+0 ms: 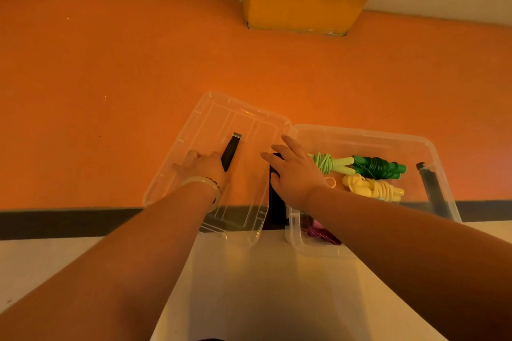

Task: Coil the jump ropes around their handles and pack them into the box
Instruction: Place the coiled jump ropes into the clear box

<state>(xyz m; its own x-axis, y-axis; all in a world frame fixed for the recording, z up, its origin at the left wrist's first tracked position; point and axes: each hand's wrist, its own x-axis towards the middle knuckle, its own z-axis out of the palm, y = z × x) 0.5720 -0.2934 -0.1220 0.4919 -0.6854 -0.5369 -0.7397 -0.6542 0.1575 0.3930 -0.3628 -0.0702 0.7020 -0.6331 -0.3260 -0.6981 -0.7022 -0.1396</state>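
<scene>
Left hand point(201, 167) curled down on the clear lid point(213, 111), black handle point(230, 151) at its thumb, grip unclear, right hand point(293, 177) spread wide over the box point(360, 133) edge, coiled jump ropes point(372, 166) just right of its fingers, inside the box.

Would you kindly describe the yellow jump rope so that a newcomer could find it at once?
Find the clear box right of its lid. Coiled ropes lie inside it, and the yellow rope lies on the near side of the light green rope and dark green rope. It alone is pale yellow.
</scene>
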